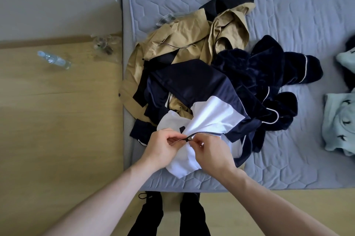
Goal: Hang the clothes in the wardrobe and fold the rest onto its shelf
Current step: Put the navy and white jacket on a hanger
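We reach both bare forearms forward, our left hand (160, 146) and right hand (210, 151) close together, each with thumb and forefinger curled in a pinch, knuckles up.

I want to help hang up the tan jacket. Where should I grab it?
Probably by the hood end of the tan jacket, at the far side of the pile. It lies uncovered there, while the navy and white jacket covers its near part. Reach from the bed's left edge.
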A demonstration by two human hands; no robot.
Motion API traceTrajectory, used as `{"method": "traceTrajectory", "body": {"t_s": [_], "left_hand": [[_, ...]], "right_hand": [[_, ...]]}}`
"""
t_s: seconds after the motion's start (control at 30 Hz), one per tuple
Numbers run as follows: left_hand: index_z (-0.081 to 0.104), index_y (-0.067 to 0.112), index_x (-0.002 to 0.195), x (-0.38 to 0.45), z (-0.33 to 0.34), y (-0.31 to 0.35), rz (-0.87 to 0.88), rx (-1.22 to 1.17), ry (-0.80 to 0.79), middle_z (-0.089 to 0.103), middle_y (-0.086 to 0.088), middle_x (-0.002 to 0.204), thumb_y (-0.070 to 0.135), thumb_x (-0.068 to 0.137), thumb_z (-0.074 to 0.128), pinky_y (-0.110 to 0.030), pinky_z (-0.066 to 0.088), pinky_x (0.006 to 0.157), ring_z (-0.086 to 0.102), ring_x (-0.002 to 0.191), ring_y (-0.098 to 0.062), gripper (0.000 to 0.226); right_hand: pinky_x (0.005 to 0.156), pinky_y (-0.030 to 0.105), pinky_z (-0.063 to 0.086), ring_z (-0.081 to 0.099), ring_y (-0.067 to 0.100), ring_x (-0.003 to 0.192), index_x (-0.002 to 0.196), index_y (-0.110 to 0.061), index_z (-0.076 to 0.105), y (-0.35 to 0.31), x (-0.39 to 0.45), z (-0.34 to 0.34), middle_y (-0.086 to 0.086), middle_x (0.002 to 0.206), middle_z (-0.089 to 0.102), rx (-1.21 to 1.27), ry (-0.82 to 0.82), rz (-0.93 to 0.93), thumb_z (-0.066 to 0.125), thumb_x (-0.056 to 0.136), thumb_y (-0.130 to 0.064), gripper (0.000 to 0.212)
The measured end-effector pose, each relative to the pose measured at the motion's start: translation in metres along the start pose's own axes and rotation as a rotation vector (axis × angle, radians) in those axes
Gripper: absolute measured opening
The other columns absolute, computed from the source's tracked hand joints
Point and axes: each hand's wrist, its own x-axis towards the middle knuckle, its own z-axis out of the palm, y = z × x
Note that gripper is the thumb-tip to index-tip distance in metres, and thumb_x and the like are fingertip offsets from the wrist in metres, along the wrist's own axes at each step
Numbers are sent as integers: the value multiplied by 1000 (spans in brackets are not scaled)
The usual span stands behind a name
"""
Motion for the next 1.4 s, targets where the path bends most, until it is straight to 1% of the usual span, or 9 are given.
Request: {"method": "traceTrajectory", "body": {"t_s": [0.27,0.4,0.53,0.63,0.77,0.97,1.1,1.27,1.4], "left_hand": [[80,32,88,-4,-38,-31,49,124,90,68,16,89,11,86,79,-17,53,71,69,80,-11,22],[78,34,85,2,-48,-41,19,161,116,66,14,89,12,86,79,-27,54,70,68,77,-13,23],[73,35,83,12,-47,-42,1,273,37,64,19,90,17,87,78,-29,54,71,65,77,-7,19],[69,37,83,15,-42,-42,-43,378,-20,65,17,85,23,90,76,-30,55,71,63,75,-5,17],[64,35,87,16,-29,-45,-47,438,59,62,17,92,23,92,72,-24,50,67,63,81,-2,15],[62,28,113,13,0,-40,-18,442,102,52,20,112,21,94,68,-23,45,85,54,104,-4,22],[60,32,115,4,11,-31,3,426,76,51,23,115,19,94,66,-10,39,86,48,108,5,25],[55,40,108,-6,11,-22,-3,449,65,51,25,111,18,94,66,-5,35,84,48,108,4,28],[54,41,109,-15,9,-13,-2,444,95,49,26,114,18,93,65,-9,36,87,47,111,5,30]], "right_hand": [[56,31,44,60,17,65,72,-24,60,98,2,-28,-9,66,65,-9,140,402,60,94,-37,26],[68,36,53,63,25,75,79,-26,67,151,-6,-41,-3,78,70,31,195,575,63,96,-38,21],[72,34,48,66,25,84,77,-29,66,165,-4,-42,-13,78,68,131,229,530,65,96,-35,20],[82,39,50,66,25,88,94,-13,63,168,2,-41,7,99,70,345,320,590,66,96,-38,25],[95,33,40,57,20,113,148,-14,40,174,11,-41,-5,122,56,617,206,785,72,93,-43,69],[95,31,39,56,21,119,158,-13,31,180,27,-13,-1,130,59,734,13,814,79,89,-37,88],[91,31,43,60,16,101,145,-18,45,181,33,6,-8,112,60,715,-4,769,81,87,-34,70],[73,29,50,68,18,92,96,-17,63,168,31,16,-3,94,71,707,59,700,75,92,-38,25],[75,34,49,68,17,86,88,-19,65,133,1,8,-2,85,73,674,231,530,56,103,-34,23]]}}
